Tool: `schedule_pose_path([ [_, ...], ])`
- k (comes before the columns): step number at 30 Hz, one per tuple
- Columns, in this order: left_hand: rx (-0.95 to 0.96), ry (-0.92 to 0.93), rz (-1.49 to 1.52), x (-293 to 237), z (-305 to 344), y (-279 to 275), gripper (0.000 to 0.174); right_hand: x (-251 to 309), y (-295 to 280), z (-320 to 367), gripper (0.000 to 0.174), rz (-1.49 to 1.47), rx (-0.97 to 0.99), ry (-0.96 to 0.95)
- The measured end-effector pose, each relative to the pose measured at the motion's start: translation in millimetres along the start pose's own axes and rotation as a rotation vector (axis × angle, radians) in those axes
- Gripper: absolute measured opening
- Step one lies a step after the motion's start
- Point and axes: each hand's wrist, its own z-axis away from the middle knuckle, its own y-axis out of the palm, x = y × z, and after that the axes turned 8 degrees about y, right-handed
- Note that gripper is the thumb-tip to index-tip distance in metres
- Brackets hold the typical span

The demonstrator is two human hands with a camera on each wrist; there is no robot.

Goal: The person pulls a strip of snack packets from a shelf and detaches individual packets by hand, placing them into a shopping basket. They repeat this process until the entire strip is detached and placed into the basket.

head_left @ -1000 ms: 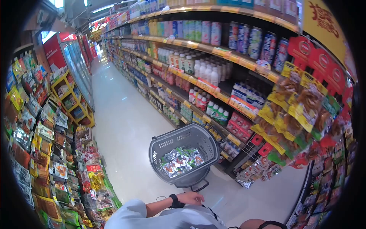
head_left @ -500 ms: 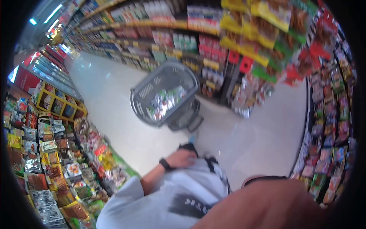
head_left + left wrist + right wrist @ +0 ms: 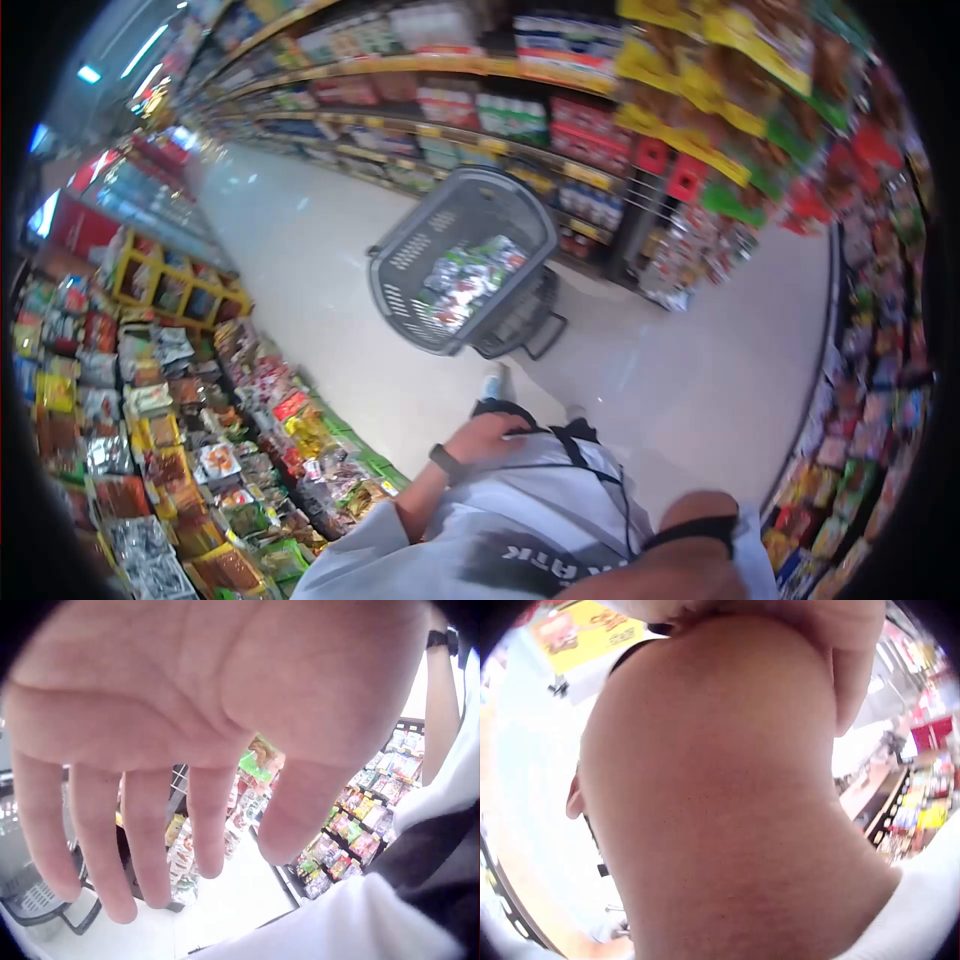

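My left hand (image 3: 487, 440), black watch on its wrist, hangs low before the white shirt. In the left wrist view the palm and loosely spread fingers (image 3: 97, 825) hold nothing. Ahead on the floor stands a grey wheeled shopping basket (image 3: 405, 250) with a folded handle at its near end. Silver and green snack packets (image 3: 475, 285) lie heaped inside it. My right arm (image 3: 660, 580) is bent up close to the head camera. In the right wrist view bare skin fills the middle, with part of my right hand (image 3: 851, 682) at the top; most of it is hidden.
Drink shelves (image 3: 400, 120) run along the right, with hanging yellow snack bags (image 3: 690, 120) at their near end. Packaged snacks (image 3: 170, 440) line the left, beside a yellow rack (image 3: 150, 275). Another snack shelf (image 3: 860, 440) curves along the far right. Pale floor (image 3: 300, 240) lies between.
The head view has tilted down, putting the basket higher in frame. My right arm came up large and blurred, then sank lower in view. My left hand stays near the waist.
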Motion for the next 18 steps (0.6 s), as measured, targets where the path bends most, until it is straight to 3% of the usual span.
schedule_pose_path([
  [1,0.0,0.015,-0.014,-4.3,1.1,-12.7,0.031,6.0,-14.1,2.0,0.04,-0.365,-0.027,0.366],
  [2,-0.053,0.089,0.033,-5.4,3.9,-24.7,0.031,12.2,-27.7,-14.1,0.042,-0.144,0.06,0.195],
  [4,-0.071,0.159,0.093,-7.5,8.4,-54.2,0.03,-11.4,-36.4,-34.1,0.042,-0.068,0.042,-0.147],
  [5,-0.016,0.117,0.135,-34.1,11.1,-94.5,0.03,-24.5,-38.6,-44.1,0.043,-0.033,0.023,-0.316],
  [8,-0.134,0.414,0.19,-56.0,44.5,-177.7,0.031,32.8,-88.2,-42.8,0.03,0.68,0.036,-0.394],
  [9,-0.023,0.576,0.349,-52.5,61.5,-208.7,0.03,47.3,-94.5,-40.1,0.024,0.818,0.056,-0.486],
  [10,0.174,0.927,0.429,-52.9,69.7,-241.9,0.022,63.0,-94.6,-33.1,0.022,0.755,0.104,-0.359],
  [11,0.179,1.186,0.717,-50.7,81.0,-247.9,0.017,80.3,-94.4,-26.9,0.021,0.691,0.167,-0.224],
  [12,0.431,1.309,0.801,-58.1,93.7,-271.9,0.024,90.3,-85.6,-23.3,0.023,0.716,0.218,-0.154],
  [13,0.488,1.385,0.755,-69.7,109.5,-289.1,0.03,95.1,-73.8,-24.5,0.026,0.735,0.267,-0.089],
  [16,0.438,1.358,0.563,-79.5,135.7,-328.9,0.014,100.4,-51.1,-46.8,0.032,1.134,0.276,0.019],
  [18,0.386,1.348,0.469,-74.2,146.2,-349.1,0.019,104.5,-56.7,-57.9,0.029,1.276,0.322,-0.04],
])
